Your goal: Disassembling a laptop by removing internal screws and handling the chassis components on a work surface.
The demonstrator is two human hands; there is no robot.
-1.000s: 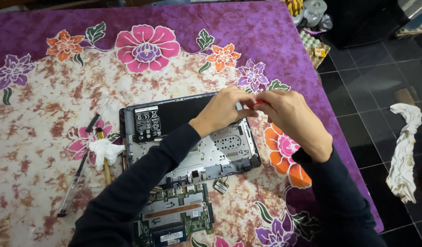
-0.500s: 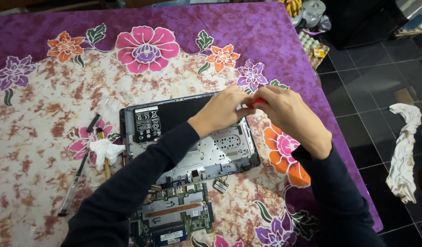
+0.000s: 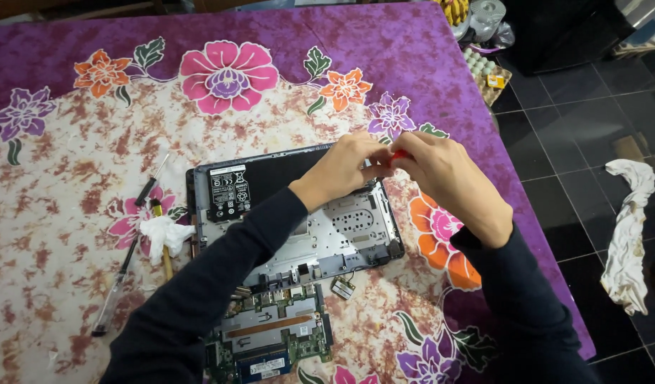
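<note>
Little has moved: your left hand [image 3: 345,167] and right hand [image 3: 444,178] still pinch the small red tool [image 3: 397,155] over the fragile, stiff laptop [image 3: 299,213]; grip its edges.

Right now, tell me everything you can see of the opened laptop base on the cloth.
The opened laptop base lies flat on the flowered cloth, cover off. It looks like grey metal and plastic, with a black battery along its far side bearing a white label. The left hand rests over its far right corner, meeting the right hand, which pinches something small and red.

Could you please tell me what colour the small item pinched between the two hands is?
The small item is red, seen in the head view, mostly hidden by the fingers.
</note>
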